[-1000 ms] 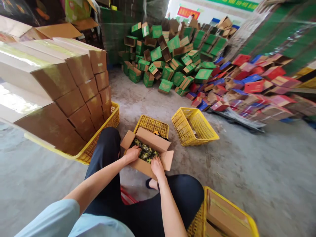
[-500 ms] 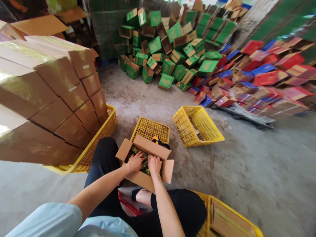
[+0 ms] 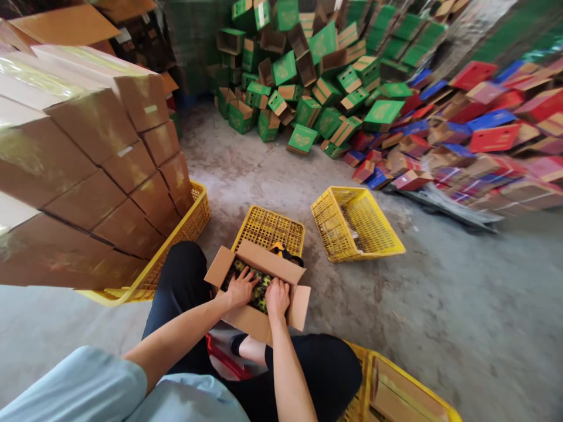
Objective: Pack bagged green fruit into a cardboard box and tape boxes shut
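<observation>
An open brown cardboard box (image 3: pixel 246 319) rests between my knees, its flaps (image 3: pixel 271 263) folded outward. Inside lie dark packets with a green and yellow pattern (image 3: pixel 261 285). My left hand (image 3: pixel 240 288) presses on the packets at the left, fingers spread. My right hand (image 3: pixel 277 297) lies on them just to the right, fingers curled down into the contents. What the fingertips grip, if anything, is hidden.
A yellow crate (image 3: pixel 270 228) stands behind the box and a tilted yellow crate (image 3: pixel 356 224) to its right. Stacked brown cartons in a yellow crate (image 3: pixel 185 231) fill the left. Another yellow crate (image 3: pixel 398 390) is by my right leg. Green (image 3: pixel 303 64) and red-blue boxes (image 3: pixel 461 135) are piled beyond.
My hands moved closer together over the packets in the box. The view tilted slightly downward and shifted.
</observation>
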Demonstrator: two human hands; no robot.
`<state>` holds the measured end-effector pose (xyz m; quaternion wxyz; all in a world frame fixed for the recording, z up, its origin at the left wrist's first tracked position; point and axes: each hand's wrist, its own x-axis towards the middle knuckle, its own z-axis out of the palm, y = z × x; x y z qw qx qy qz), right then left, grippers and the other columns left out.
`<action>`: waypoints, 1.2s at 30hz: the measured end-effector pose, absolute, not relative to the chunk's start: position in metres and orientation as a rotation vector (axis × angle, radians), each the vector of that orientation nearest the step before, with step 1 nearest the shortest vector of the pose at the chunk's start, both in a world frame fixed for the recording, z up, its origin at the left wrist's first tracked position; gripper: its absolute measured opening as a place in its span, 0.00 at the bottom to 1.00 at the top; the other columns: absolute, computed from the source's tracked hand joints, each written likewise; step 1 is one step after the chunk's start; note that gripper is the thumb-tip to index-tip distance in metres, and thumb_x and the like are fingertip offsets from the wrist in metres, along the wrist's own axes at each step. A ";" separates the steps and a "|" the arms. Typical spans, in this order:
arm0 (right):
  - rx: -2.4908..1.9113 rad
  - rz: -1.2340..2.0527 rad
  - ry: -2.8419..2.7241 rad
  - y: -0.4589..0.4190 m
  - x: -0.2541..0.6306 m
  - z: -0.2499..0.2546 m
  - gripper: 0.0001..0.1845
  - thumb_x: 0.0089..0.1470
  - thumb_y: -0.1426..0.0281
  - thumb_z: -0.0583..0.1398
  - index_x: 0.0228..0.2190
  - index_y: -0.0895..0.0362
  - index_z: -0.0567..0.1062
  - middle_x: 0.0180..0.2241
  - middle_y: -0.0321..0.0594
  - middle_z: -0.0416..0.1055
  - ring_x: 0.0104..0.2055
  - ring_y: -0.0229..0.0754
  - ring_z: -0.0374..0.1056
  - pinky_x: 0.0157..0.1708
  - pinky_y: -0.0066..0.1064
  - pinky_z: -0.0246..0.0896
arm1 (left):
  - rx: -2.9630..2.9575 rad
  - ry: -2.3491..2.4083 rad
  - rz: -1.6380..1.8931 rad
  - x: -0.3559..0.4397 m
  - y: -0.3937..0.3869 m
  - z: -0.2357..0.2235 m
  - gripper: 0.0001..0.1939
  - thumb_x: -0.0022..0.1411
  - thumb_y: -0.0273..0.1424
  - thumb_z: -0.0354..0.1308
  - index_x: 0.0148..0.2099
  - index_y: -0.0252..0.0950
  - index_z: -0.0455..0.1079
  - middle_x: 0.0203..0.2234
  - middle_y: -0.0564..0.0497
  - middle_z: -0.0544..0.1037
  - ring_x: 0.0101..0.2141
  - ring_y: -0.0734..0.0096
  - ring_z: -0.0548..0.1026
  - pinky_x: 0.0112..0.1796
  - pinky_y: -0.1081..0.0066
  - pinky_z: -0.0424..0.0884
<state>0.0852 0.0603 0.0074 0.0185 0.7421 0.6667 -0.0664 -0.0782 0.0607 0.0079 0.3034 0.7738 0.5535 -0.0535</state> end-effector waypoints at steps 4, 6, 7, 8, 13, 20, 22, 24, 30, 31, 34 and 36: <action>2.236 -0.275 2.107 0.052 0.089 0.019 0.19 0.66 0.74 0.53 0.52 0.59 0.77 0.52 0.50 0.77 0.56 0.51 0.69 0.56 0.35 0.59 | 2.031 1.428 -0.130 -0.079 0.067 0.010 0.33 0.66 0.27 0.53 0.72 0.46 0.61 0.73 0.47 0.56 0.73 0.48 0.45 0.64 0.35 0.56; 2.202 -0.316 2.091 0.039 0.089 0.024 0.24 0.67 0.73 0.52 0.61 0.62 0.71 0.61 0.53 0.70 0.61 0.52 0.66 0.61 0.36 0.57 | 2.030 1.405 -0.084 -0.083 0.065 0.011 0.32 0.66 0.26 0.52 0.71 0.44 0.62 0.73 0.47 0.56 0.73 0.50 0.48 0.65 0.40 0.57; 2.170 -0.368 2.053 0.032 0.088 0.026 0.27 0.68 0.71 0.52 0.64 0.64 0.67 0.64 0.55 0.67 0.64 0.53 0.63 0.62 0.38 0.55 | 2.030 1.412 -0.053 -0.086 0.062 0.012 0.31 0.66 0.25 0.51 0.70 0.43 0.63 0.73 0.46 0.56 0.73 0.50 0.49 0.66 0.42 0.58; 2.140 -0.413 2.022 0.026 0.086 0.027 0.29 0.68 0.69 0.52 0.66 0.65 0.64 0.65 0.57 0.65 0.65 0.55 0.63 0.62 0.39 0.56 | 2.031 1.442 -0.011 -0.089 0.059 0.012 0.31 0.67 0.25 0.50 0.70 0.42 0.64 0.73 0.45 0.56 0.73 0.49 0.49 0.66 0.44 0.58; 2.041 -0.574 1.898 0.029 0.082 0.028 0.38 0.68 0.60 0.55 0.69 0.70 0.57 0.66 0.69 0.61 0.68 0.64 0.59 0.63 0.48 0.55 | 2.049 1.701 0.033 -0.102 0.045 0.014 0.35 0.68 0.32 0.53 0.73 0.27 0.54 0.72 0.30 0.54 0.72 0.39 0.50 0.66 0.48 0.56; 2.056 -0.512 1.974 0.020 0.080 0.040 0.31 0.69 0.63 0.50 0.67 0.67 0.64 0.67 0.66 0.60 0.70 0.63 0.56 0.63 0.50 0.54 | 2.182 1.648 -0.105 -0.099 0.061 0.020 0.35 0.65 0.28 0.52 0.71 0.15 0.54 0.65 0.19 0.63 0.67 0.37 0.59 0.63 0.47 0.59; 2.075 -0.483 2.000 0.006 0.078 0.043 0.29 0.71 0.63 0.47 0.61 0.66 0.72 0.65 0.65 0.64 0.68 0.62 0.59 0.62 0.49 0.55 | 2.199 1.638 -0.138 -0.096 0.071 0.022 0.34 0.65 0.28 0.52 0.70 0.17 0.56 0.59 0.19 0.70 0.61 0.35 0.67 0.56 0.46 0.67; 2.089 -0.473 2.014 -0.005 0.076 0.044 0.29 0.71 0.63 0.45 0.54 0.65 0.79 0.62 0.63 0.68 0.65 0.61 0.63 0.61 0.47 0.57 | 2.224 1.627 -0.175 -0.094 0.081 0.025 0.30 0.66 0.28 0.53 0.67 0.18 0.63 0.52 0.19 0.74 0.54 0.36 0.73 0.49 0.48 0.71; 2.129 -0.458 2.016 -0.011 0.074 0.043 0.28 0.72 0.62 0.46 0.52 0.62 0.81 0.63 0.59 0.68 0.65 0.59 0.63 0.62 0.46 0.57 | 2.341 1.573 -0.244 -0.102 0.099 0.025 0.18 0.68 0.24 0.50 0.54 0.21 0.75 0.49 0.22 0.74 0.50 0.44 0.74 0.47 0.54 0.72; 2.131 -0.457 2.015 -0.010 0.074 0.043 0.28 0.72 0.62 0.46 0.52 0.62 0.81 0.62 0.60 0.68 0.65 0.59 0.63 0.62 0.46 0.57 | 2.354 1.570 -0.247 -0.103 0.099 0.024 0.18 0.69 0.23 0.49 0.54 0.20 0.75 0.49 0.22 0.74 0.49 0.45 0.74 0.47 0.54 0.72; 2.145 -0.449 2.008 -0.009 0.073 0.042 0.27 0.71 0.63 0.47 0.51 0.63 0.81 0.61 0.61 0.69 0.65 0.60 0.63 0.62 0.47 0.57 | 2.384 1.545 -0.244 -0.107 0.098 0.021 0.18 0.69 0.23 0.49 0.55 0.20 0.73 0.47 0.23 0.75 0.47 0.47 0.75 0.46 0.55 0.73; 2.158 -0.442 2.006 -0.010 0.074 0.041 0.26 0.71 0.64 0.48 0.52 0.64 0.80 0.62 0.62 0.69 0.65 0.60 0.64 0.62 0.47 0.57 | 2.403 1.503 -0.238 -0.108 0.100 0.020 0.17 0.69 0.24 0.51 0.54 0.20 0.73 0.43 0.24 0.77 0.46 0.47 0.76 0.46 0.54 0.73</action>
